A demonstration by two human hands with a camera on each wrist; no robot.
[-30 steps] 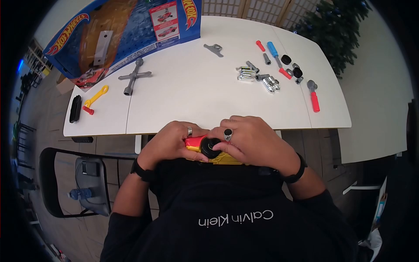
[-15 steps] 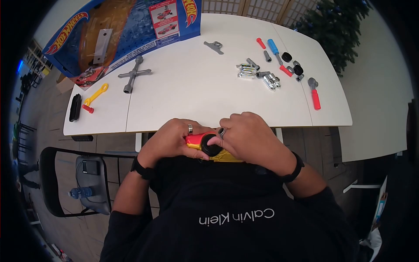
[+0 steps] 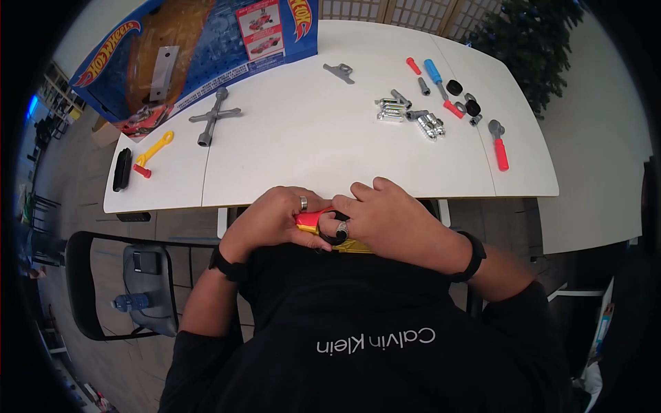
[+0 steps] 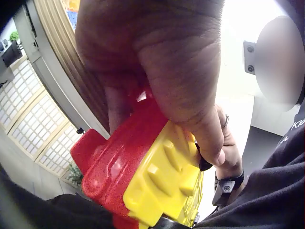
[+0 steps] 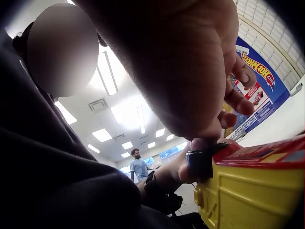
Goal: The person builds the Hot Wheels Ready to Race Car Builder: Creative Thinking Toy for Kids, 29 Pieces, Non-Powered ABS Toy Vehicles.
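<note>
A red and yellow toy car (image 3: pixel 308 219) is held at the table's front edge, close to the person's body. My left hand (image 3: pixel 279 213) grips its side; in the left wrist view the fingers wrap the red body (image 4: pixel 119 167) and the thumb lies along the yellow underside (image 4: pixel 164 174). At the black wheel (image 5: pixel 199 163), my right hand (image 3: pixel 389 224) holds on with a ringed finger bent across its face, covering much of it in the head view. The other right fingers are loosely curled above the car.
On the white table (image 3: pixel 289 151) lie a grey cross wrench (image 3: pixel 215 117), yellow wrench (image 3: pixel 155 149), blue-handled screwdriver (image 3: pixel 433 72), red-handled ratchet (image 3: pixel 500 150) and several silver parts (image 3: pixel 428 125). A Hot Wheels box (image 3: pixel 200 62) stands at the back left. A chair (image 3: pixel 148 289) is beside the person.
My right hand has shifted over the wheel: its thumb was on the wheel's face earlier, and now a ringed finger lies across it. The left hand keeps its grip on the car.
</note>
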